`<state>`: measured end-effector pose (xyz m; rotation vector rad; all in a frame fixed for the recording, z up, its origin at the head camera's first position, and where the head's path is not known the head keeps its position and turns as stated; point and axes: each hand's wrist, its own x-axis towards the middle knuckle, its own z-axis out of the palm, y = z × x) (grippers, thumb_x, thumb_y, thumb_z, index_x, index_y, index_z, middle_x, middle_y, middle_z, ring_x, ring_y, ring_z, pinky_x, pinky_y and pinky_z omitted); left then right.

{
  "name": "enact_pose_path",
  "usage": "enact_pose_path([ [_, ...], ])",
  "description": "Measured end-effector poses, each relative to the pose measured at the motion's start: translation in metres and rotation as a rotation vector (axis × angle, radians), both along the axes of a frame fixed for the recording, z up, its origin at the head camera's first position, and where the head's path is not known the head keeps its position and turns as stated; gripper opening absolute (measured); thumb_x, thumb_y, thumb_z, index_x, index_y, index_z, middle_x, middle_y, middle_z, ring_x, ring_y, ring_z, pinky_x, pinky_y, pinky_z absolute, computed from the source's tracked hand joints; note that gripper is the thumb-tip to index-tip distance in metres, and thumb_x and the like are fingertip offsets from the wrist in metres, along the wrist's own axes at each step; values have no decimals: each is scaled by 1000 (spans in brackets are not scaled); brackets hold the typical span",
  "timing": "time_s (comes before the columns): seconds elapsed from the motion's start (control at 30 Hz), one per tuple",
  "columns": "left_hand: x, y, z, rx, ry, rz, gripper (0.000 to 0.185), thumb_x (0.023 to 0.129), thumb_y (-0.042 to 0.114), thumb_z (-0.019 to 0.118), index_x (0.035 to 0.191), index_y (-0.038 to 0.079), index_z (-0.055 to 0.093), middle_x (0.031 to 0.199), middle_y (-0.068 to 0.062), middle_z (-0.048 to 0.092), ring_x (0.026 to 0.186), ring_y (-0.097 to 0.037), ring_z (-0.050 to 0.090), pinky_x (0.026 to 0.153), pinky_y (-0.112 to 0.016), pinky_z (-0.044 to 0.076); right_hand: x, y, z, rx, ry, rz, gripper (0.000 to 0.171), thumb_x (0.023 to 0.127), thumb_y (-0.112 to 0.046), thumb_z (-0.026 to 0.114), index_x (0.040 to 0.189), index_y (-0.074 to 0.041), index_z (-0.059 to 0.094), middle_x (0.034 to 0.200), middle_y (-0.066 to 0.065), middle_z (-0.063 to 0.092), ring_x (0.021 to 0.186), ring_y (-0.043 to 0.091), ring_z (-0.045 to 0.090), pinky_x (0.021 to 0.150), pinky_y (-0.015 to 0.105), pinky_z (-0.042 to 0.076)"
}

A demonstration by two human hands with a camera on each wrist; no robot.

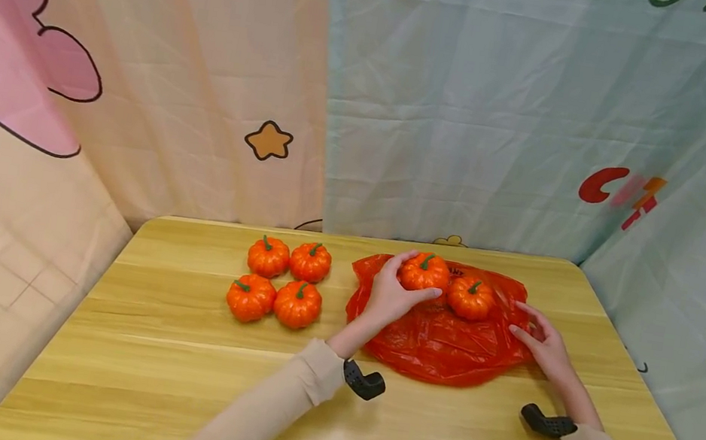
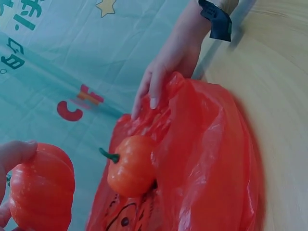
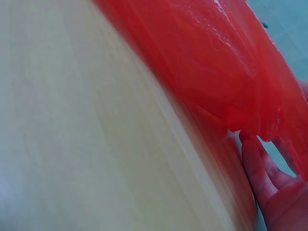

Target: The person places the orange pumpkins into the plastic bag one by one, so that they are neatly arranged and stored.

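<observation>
Left hand (image 1: 392, 296): grasps pumpkin (image 1: 423, 272) on red bag (image 1: 444, 340).
Right hand (image 1: 543, 345): fingers relaxed, apparently touching bag edge.

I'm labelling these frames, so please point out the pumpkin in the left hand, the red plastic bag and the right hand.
pumpkin (image 1: 422, 274), head view, its orange body below the stem
red plastic bag (image 1: 444, 344), head view, its flat front part
right hand (image 1: 543, 346), head view, back of the hand

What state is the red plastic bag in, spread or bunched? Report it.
Spread flat. The red plastic bag lies crumpled on the table, two pumpkins resting on top; whether its mouth is open, cannot tell.
</observation>
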<state>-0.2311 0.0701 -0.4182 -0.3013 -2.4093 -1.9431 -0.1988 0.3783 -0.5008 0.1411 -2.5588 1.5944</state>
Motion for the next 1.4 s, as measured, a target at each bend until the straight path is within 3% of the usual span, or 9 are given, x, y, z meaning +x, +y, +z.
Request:
enact_pose_path([
  [0.17, 0, 16, -4, -12, -66, 0, 69, 75, 28, 83, 135, 18, 52, 136, -6, 52, 118, -26, 55, 98, -40, 50, -2, 0, -1, -25, 11, 7, 49, 96, -22, 58, 143, -14, 44, 134, -14, 45, 105, -16, 44, 85, 0, 38],
  [0.4, -5, 30, -11, -71, -91, 34, 68, 76, 30, 82, 135, 18, 51, 135, -7, 52, 117, -27, 53, 96, -43, 50, -3, 0, 0, -11, 8, 12, 50, 97, -23, 57, 144, -13, 42, 142, 0, 44, 107, -16, 43, 86, 0, 38],
  [0.73, -13, 35, -26, -99, -139, 77, 69, 77, 28, 81, 136, 15, 49, 134, -10, 51, 117, -30, 52, 97, -45, 49, 1, -3, 4, -34, -27, 11, 53, 97, -24, 57, 145, -7, 40, 136, -13, 42, 105, -15, 42, 85, 0, 38],
  [0.9, -19, 35, -34, -98, -146, 94, 69, 76, 28, 81, 136, 15, 50, 133, -11, 51, 116, -30, 53, 97, -44, 50, 1, -2, 3, -31, -24, 7, 51, 97, -24, 57, 144, -13, 42, 139, -7, 43, 106, -15, 43, 85, 0, 38],
  [1.03, -22, 35, -40, -102, -143, 108, 69, 76, 27, 82, 135, 14, 51, 133, -11, 51, 115, -30, 54, 97, -44, 50, 1, -3, 2, -40, -15, 11, 51, 97, -22, 57, 144, -11, 42, 133, -17, 43, 104, -16, 45, 84, 1, 40],
  [1.13, -23, 34, -44, -114, -137, 106, 69, 76, 27, 82, 136, 14, 51, 134, -12, 51, 117, -31, 53, 97, -45, 49, 2, -3, 3, -35, -17, 10, 52, 97, -20, 57, 144, -7, 40, 135, -13, 44, 102, -16, 46, 83, 1, 41],
  [1.27, -23, 34, -49, -134, -127, 97, 70, 76, 28, 82, 137, 14, 51, 135, -13, 50, 120, -32, 51, 99, -46, 48, 3, -3, 5, -14, -22, 3, 53, 97, -20, 56, 145, -5, 38, 143, 11, 40, 102, -17, 44, 83, 1, 40],
  [1.33, -24, 35, -50, -143, -123, 94, 70, 75, 28, 82, 136, 13, 51, 135, -13, 51, 120, -32, 50, 99, -46, 48, 2, -2, 4, -5, -25, 0, 54, 97, -22, 56, 145, -5, 38, 144, 13, 38, 103, -17, 43, 84, 0, 39],
  [1.4, -25, 35, -51, -151, -117, 85, 71, 75, 27, 83, 137, 12, 51, 134, -14, 51, 120, -32, 50, 99, -46, 47, 2, -1, 4, 1, -27, -2, 54, 98, -24, 56, 145, -6, 38, 142, 6, 41, 104, -17, 43, 84, 0, 39],
])
